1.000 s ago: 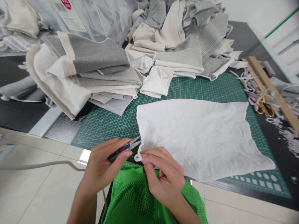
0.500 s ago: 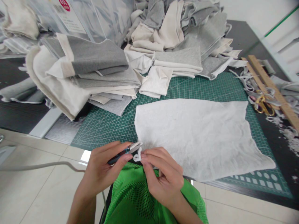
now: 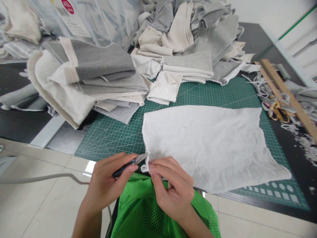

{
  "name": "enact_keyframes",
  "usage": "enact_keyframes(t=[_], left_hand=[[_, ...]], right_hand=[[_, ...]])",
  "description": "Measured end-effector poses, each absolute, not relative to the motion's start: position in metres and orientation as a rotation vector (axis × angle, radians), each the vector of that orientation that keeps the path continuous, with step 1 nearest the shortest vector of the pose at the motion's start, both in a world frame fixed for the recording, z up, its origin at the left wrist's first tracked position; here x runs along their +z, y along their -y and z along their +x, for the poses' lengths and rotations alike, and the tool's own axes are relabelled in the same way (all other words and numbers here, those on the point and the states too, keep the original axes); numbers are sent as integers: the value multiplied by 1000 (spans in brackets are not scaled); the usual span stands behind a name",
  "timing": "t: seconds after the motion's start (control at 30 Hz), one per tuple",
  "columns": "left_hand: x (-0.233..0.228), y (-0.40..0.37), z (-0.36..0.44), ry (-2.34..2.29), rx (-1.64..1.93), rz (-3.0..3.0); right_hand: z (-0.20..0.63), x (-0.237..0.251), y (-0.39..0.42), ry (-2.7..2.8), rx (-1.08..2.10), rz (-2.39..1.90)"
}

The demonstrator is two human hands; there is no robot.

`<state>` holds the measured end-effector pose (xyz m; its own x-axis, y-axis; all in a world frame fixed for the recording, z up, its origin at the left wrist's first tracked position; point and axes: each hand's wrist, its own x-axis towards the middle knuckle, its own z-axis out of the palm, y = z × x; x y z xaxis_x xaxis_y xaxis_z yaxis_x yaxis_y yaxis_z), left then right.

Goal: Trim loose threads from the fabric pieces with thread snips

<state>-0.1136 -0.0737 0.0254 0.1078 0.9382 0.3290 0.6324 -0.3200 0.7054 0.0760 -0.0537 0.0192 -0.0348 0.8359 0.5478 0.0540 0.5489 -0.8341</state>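
- Snips [image 3: 132, 162] are gripped in the left hand [image 3: 109, 183]; blades look squeezed shut now, open a second ago.
- White cloth [image 3: 210, 145] on the cutting mat [image 3: 111, 135]: its 7 o'clock corner is pinched by the right hand [image 3: 170, 188].
- So a snip's probably been made.

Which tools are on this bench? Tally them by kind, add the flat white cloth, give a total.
Thread snips (left hand): 1
Gold-handled scissors: 1
Wooden rulers: 2
Green cutting mat: 1
Flat white cloth (right hand pinches it): 1
Total: 6
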Motion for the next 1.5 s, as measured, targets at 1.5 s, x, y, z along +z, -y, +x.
enact_keyframes(t=[1.5], left_hand=[[20,86,-115,-1380,1180,2057]], right_hand=[[76,20,54,1479,778,-789]])
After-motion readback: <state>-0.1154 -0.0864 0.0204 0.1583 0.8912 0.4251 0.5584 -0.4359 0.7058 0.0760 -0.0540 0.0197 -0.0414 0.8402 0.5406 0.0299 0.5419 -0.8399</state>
